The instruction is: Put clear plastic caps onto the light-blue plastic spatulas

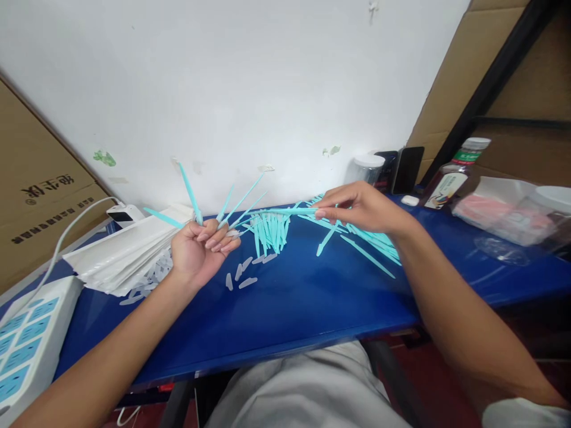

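Note:
My left hand (200, 246) is curled palm-up above the blue table (289, 309) and grips a fan of several thin teal plastic sticks (232, 205) that spread up and to the right. My right hand (357, 208) pinches one teal stick (285, 211) lying level, its tip pointing toward the left hand. A pile of short teal sticks (267, 232) lies between the hands. More long teal sticks (366, 241) are scattered under and beside the right hand. Small clear caps (243, 273) lie on the table below the left hand.
A stack of white packets (120, 255) lies at the left, with a white power strip (27, 339) and a charger (125, 214) nearby. At the back right stand a clear jar (366, 169), a phone (408, 169), a bottle (455, 175) and a plastic bag (508, 214). Cardboard boxes flank both sides.

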A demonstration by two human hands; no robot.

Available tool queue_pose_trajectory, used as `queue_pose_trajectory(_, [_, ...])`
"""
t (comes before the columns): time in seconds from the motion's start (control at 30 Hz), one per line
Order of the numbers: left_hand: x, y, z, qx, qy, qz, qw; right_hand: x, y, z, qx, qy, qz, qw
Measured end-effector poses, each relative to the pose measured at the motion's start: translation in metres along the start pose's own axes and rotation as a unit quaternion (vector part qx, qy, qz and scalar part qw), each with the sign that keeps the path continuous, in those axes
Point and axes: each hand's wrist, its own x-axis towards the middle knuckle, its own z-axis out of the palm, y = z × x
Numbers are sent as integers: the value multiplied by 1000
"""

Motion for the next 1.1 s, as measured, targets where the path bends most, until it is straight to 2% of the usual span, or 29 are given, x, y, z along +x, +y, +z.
queue_pose_trajectory(0.13, [0,0,0,25,-8,-2,1000,5,-5,21,1,-14,-31,999])
queue_pose_trajectory(0.23, [-1,0,1,34,-4,1,999,6,-8,27,-19,11,-47,999])
queue_pose_trajectory(0.33, [-1,0,2,37,8,8,999,6,-8,26,-79,47,-82,992])
queue_pose_trajectory(0.47, [-1,0,4,40,22,14,999,6,-6,25,-133,49,-118,983])
queue_pose_trajectory(0.77, [1,0,-2,34,19,23,999,6,-7,27,-145,75,-133,978])
queue_pose_trajectory(1.1, [0,0,1,23,32,18,999,5,-9,26,-150,85,-134,976])
